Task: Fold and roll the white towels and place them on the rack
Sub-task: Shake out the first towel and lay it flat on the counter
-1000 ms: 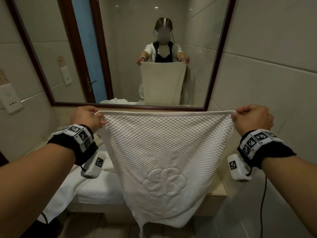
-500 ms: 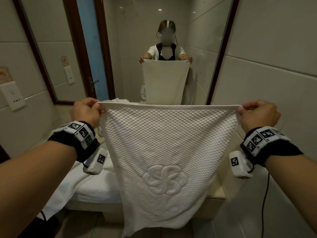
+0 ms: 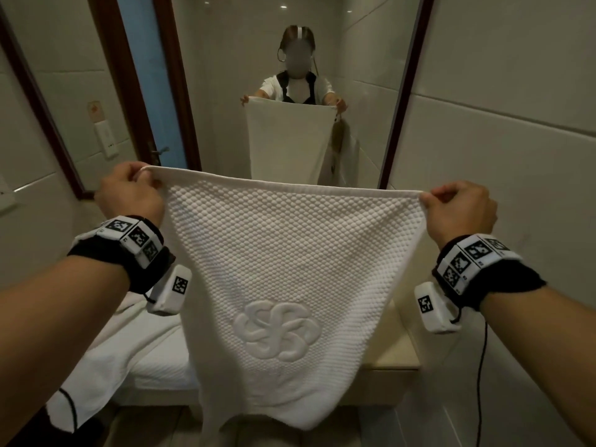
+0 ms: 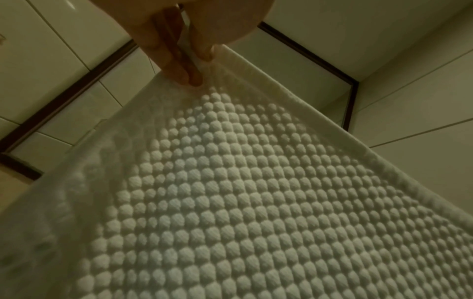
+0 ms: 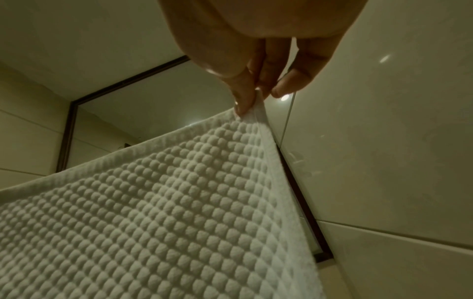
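A white waffle-textured towel [image 3: 283,259] with an embossed flower emblem hangs spread in front of me, its lower end dangling below the counter edge. My left hand [image 3: 132,191] pinches its top left corner and my right hand [image 3: 458,211] pinches its top right corner, with the top hem stretched taut between them. In the left wrist view, fingers [image 4: 179,60] clamp the towel [image 4: 230,202] at its corner. The right wrist view has the thumb and fingers [image 5: 245,97] nipping the towel [image 5: 153,212] by its hem. No rack is in view.
A beige counter [image 3: 396,356] runs below, with more white towels [image 3: 129,356] lying on its left part and hanging off the edge. A dark-framed mirror [image 3: 274,75] stands behind, tiled walls close in on both sides, and a black cable [image 3: 480,366] hangs from my right wrist.
Both hands have lifted the towel higher and tilted it slightly, the left corner now above the right. The grip on both corners is unchanged.
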{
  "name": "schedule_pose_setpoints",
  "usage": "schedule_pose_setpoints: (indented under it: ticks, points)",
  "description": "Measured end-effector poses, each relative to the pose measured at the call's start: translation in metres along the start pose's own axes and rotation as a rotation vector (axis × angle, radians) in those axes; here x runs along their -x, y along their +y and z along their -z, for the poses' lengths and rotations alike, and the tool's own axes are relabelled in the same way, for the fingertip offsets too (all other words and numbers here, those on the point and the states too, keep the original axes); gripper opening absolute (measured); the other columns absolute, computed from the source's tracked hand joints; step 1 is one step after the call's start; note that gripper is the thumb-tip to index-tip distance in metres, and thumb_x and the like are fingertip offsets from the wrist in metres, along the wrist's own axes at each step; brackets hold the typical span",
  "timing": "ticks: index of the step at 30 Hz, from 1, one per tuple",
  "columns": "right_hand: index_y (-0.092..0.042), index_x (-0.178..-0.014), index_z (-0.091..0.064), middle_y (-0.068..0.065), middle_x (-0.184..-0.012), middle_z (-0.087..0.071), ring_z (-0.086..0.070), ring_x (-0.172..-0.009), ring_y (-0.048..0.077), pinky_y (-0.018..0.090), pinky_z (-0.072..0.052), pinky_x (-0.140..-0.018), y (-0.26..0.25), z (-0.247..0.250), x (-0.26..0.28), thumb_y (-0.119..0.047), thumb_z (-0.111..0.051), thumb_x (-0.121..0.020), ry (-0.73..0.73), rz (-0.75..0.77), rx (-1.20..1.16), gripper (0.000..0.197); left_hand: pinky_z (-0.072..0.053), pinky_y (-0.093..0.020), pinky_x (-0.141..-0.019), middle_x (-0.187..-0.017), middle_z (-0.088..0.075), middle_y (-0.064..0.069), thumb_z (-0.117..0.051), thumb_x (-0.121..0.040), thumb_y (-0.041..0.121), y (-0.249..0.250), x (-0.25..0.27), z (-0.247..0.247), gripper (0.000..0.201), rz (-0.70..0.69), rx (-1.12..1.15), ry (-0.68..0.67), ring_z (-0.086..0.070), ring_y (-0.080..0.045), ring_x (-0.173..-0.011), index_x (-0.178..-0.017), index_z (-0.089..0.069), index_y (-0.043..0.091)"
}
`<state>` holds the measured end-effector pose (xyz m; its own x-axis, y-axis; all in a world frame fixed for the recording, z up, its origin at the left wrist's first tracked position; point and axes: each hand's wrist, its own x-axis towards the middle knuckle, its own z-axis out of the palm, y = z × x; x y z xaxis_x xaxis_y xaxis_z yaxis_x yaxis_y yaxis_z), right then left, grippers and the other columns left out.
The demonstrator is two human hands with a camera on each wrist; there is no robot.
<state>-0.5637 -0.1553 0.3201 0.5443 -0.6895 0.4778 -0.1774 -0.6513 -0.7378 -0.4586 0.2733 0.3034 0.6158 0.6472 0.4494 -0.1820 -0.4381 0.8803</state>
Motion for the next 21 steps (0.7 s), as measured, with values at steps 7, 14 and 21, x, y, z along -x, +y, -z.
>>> schedule_pose_setpoints:
  ticks: [7,14,21]
  points:
    - [-0.02,-0.089,-0.075,0.004,-0.095,-0.075,-0.067,-0.096,0.026,0.034,-0.049,-0.093,-0.007,-0.004,0.003,-0.029,-0.079,-0.081,0.004,0.012,-0.032,0.013,-0.054,-0.032,-0.083,-0.098,-0.074,-0.002,-0.061,-0.094,0.024,-0.006,-0.015,-0.011,0.017,0.01,0.029,-0.063,-0.068,-0.021,-0.093,-0.103,-0.075,0.018]
    - [-0.023,-0.079,-0.073,0.002,-0.084,-0.074,-0.067,-0.094,0.028,0.034,-0.051,-0.094,-0.012,-0.002,0.006,-0.026,-0.079,-0.077,0.071,0.04,-0.037,0.007,-0.054,-0.037,-0.086,-0.096,-0.073,-0.007,-0.061,-0.089,0.023,-0.01,-0.033,-0.035,0.02,0.001,0.064,-0.126,-0.066,-0.025,-0.09,-0.101,-0.074,0.015]
    - [-0.026,-0.075,-0.069,0.0,-0.08,-0.072,-0.066,-0.096,0.029,0.035,-0.05,-0.095,-0.021,0.0,0.018,-0.027,-0.078,-0.076,0.151,0.039,0.019,0.009,-0.056,-0.041,-0.091,-0.099,-0.076,-0.011,-0.06,-0.088,0.029,-0.02,-0.048,-0.062,0.023,0.006,0.076,-0.207,-0.069,-0.032,-0.097,-0.102,-0.075,0.017]
